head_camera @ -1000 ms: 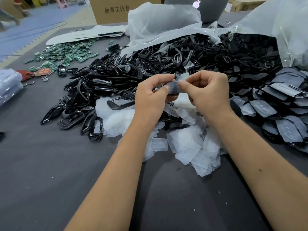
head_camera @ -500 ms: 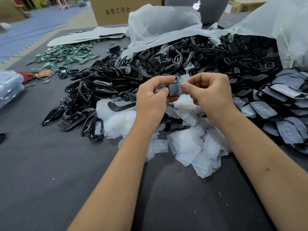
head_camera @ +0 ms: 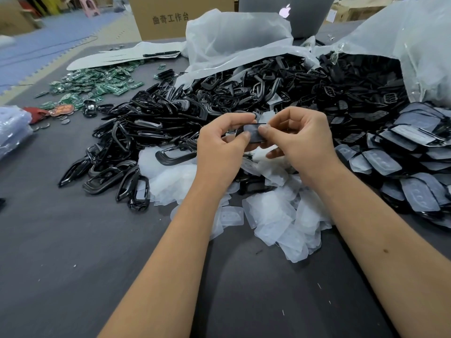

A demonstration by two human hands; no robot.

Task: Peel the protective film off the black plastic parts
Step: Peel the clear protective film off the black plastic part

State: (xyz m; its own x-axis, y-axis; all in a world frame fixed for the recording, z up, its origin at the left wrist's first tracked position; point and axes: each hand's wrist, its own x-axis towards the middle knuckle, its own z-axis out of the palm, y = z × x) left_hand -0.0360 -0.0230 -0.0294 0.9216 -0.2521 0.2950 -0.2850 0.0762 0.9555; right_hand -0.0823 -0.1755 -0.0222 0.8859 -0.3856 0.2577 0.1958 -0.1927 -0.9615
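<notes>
Above the middle of the table I hold one small black plastic part (head_camera: 253, 134) between both hands. My left hand (head_camera: 220, 148) pinches its left end with thumb and forefinger. My right hand (head_camera: 302, 140) pinches its right side, the thumb lying on the greyish film that covers its face. A white heap of peeled films (head_camera: 275, 211) lies under my hands. To the right lies a stack of film-covered black parts (head_camera: 412, 172). Behind and to the left spreads a big pile of glossy black frames (head_camera: 151, 132).
Two clear plastic bags (head_camera: 234, 42) spill black parts at the back. Green circuit boards (head_camera: 92, 81) lie at the back left, with a cardboard box (head_camera: 180, 18) and a grey laptop (head_camera: 285, 13) behind. Bare grey table (head_camera: 73, 252) stretches toward me.
My hands and the part have stayed in nearly the same place. The right thumb has shifted slightly along the part's filmed face.
</notes>
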